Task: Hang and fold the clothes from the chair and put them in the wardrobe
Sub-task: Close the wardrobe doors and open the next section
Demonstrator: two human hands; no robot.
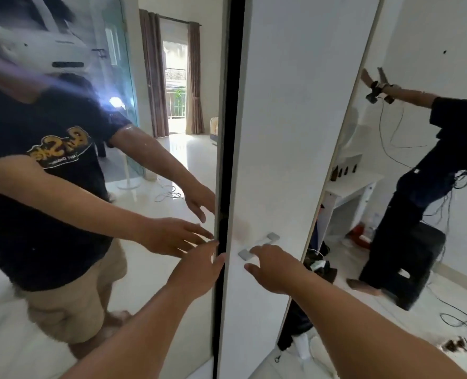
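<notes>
White wardrobe door [281,132] up close with right hand [273,272] at its grey handle [259,246], fingers loosely curled over the handle but grip hard to tell, left hand [196,272] flat with straight fingers on mirrored door [117,187] edge, holding nothing, table [352,184] further back.

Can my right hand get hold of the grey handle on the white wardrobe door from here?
Probably yes. The right hand is open, its fingertips already at the lower end of the grey handle on the white wardrobe door, and nothing lies between them.
</notes>
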